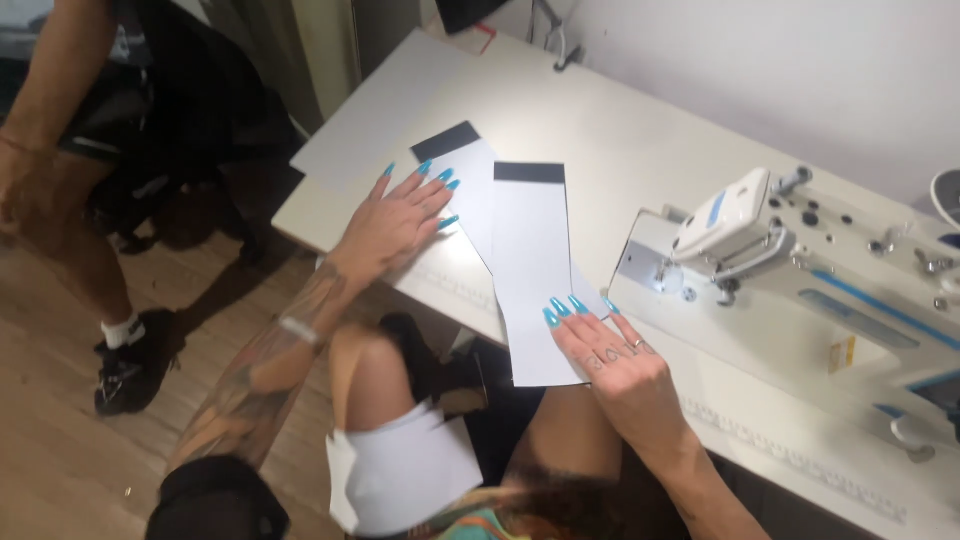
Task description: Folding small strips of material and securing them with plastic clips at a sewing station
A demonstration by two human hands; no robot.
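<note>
Nearest the camera, a pale blue-white fabric piece point(415, 470) is draped over the seated person's lap, soft and slightly folded, below the near edge of the bench.

Right hand point(615, 365): laid flat, fingers spread, with long turquoise nails. Nothing is clasped; the fingertips press on the near end of the front strip point(533, 270), at the near edge of the bench.

Front strip: a long, narrow rectangle of smooth pale fabric or stiff sheet, matte, with a black band across its far end. Its long axis runs from the near edge toward the back of the bench; the near end overhangs the edge toward the lap.

Left hand point(395, 225): likewise open and flat, palm down, nothing grasped. It rests near the left corner of the bench, its fingertips on the rear strip point(468, 175).

Rear strip: same shape and material, black band at the far end. It is angled slightly, far end toward the left, and is partly overlapped by the front strip.

Bench point(600, 130): a white, smooth, flat top.

Sewing machine point(800, 260): white, hard casing with blue trim and metal parts, set at the right side of the bench, just beside the front strip.

Another person's leg point(70, 230), with a white sock and a black shoe point(130, 365), is seen on the wooden floor point(60, 450), well apart from the left edge of the bench.
</note>
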